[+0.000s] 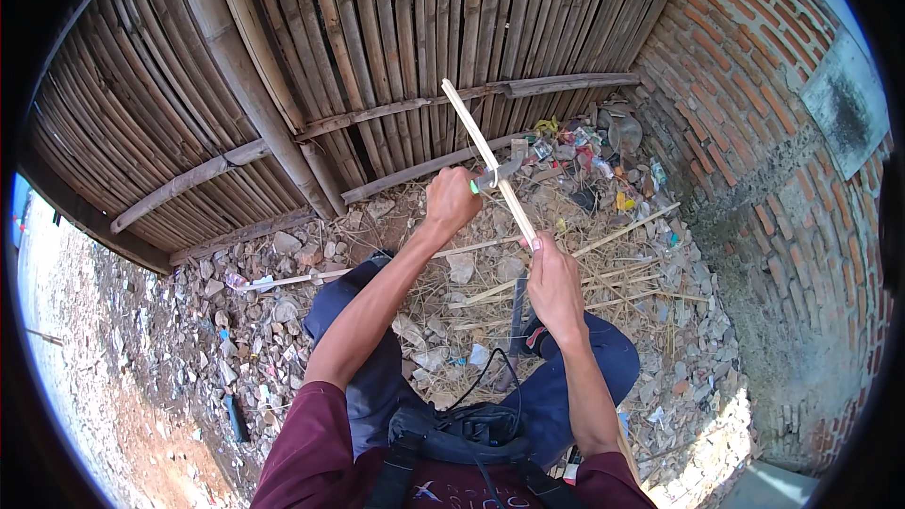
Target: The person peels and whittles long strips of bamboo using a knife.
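My left hand [452,198] is closed around the handle of a knife [510,168], whose grey blade points right and lies across a pale split bamboo strip [468,123]. A bit of green shows at the handle, and most of the handle is hidden in my fist. My right hand [554,285] grips the strip's lower end, with the thumb along it. The strip slants up and left from there, past the blade, toward the bamboo wall. Whether the blade has cut into it cannot be made out.
Several cut bamboo strips [617,229] lie on the stony ground between and beyond my knees. A long dark blade-like piece [518,309] stands near my right foot. A bamboo slat wall [424,28] rises ahead, a brick wall [782,179] at right. Litter [589,146] fills their corner.
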Action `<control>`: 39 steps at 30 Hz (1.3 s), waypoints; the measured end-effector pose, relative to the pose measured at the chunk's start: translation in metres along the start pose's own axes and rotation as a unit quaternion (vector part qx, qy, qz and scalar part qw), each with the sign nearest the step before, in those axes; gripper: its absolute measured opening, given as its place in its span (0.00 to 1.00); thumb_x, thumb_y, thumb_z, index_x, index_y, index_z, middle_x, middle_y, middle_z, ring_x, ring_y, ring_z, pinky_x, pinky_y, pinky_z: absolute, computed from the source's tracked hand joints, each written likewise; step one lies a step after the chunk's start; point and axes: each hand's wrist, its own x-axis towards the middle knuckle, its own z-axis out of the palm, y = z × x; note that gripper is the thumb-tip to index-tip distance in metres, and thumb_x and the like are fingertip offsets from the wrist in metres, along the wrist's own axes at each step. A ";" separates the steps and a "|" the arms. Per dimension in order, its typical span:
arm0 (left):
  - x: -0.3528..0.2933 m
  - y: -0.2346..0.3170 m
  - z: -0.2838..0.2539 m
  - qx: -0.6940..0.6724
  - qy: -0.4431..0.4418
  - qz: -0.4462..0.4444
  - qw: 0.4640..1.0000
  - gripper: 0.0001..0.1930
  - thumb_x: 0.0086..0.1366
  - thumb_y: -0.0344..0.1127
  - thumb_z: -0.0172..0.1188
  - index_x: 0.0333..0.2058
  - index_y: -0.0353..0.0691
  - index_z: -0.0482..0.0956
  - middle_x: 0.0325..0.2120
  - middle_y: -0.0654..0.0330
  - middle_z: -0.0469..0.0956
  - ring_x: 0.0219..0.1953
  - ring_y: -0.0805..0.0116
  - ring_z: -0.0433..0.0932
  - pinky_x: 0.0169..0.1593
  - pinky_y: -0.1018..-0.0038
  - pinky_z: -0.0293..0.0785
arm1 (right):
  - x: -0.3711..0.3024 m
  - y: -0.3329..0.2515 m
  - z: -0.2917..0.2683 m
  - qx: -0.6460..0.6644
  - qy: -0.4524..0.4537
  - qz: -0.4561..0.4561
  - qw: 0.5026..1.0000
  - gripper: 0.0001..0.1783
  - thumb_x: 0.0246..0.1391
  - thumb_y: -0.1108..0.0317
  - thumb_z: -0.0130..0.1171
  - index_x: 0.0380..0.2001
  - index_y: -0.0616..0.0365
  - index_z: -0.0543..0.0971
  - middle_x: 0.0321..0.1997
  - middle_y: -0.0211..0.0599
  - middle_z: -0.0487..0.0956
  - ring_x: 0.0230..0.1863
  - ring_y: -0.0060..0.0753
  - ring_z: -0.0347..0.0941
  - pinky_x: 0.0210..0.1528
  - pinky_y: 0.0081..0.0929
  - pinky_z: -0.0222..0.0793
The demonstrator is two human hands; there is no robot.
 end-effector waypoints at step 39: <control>0.018 -0.087 -0.058 -0.106 0.070 -0.115 0.985 0.05 0.53 0.28 0.58 0.25 0.33 0.81 0.29 0.34 0.82 0.40 0.30 0.82 0.46 0.46 0.78 | -0.025 0.043 0.023 0.101 -0.065 0.023 0.992 0.22 0.81 0.62 0.38 0.48 0.62 0.82 0.22 0.38 0.76 0.23 0.34 0.74 0.32 0.38 0.71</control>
